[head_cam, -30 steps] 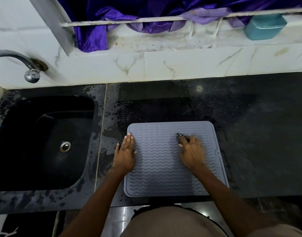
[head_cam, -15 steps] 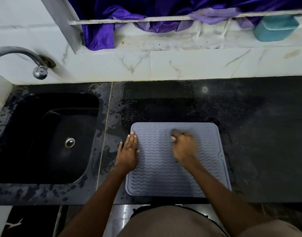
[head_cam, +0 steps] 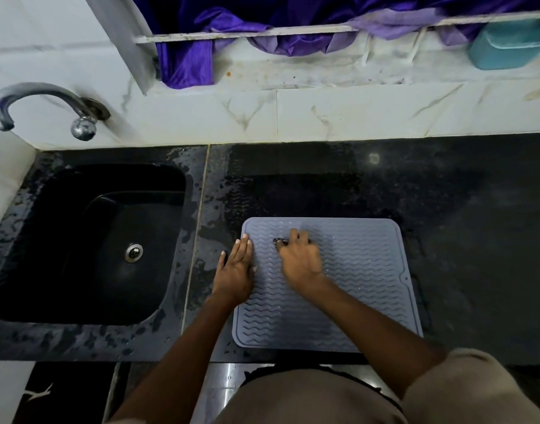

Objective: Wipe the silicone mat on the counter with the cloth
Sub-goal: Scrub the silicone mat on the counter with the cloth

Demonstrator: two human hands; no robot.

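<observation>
A grey silicone mat (head_cam: pixel 366 270) with wavy ridges lies flat on the dark counter (head_cam: pixel 461 224). My left hand (head_cam: pixel 236 270) rests flat on the mat's left edge, fingers together and extended. On the upper left part of the mat, my right hand (head_cam: pixel 299 258) presses down, closed over a small dark cloth (head_cam: pixel 278 241). Only a bit of the cloth shows past my fingers; the rest is hidden under the hand.
A black sink (head_cam: pixel 88 240) with a metal drain lies left of the mat, under a chrome tap (head_cam: pixel 48 102). The counter around the sink is wet. Purple fabric (head_cam: pixel 232 29) and a teal container (head_cam: pixel 510 44) sit on the ledge behind.
My right hand has slid the cloth leftward across the mat, from its middle to near my left hand. My left hand stays on the mat's left edge.
</observation>
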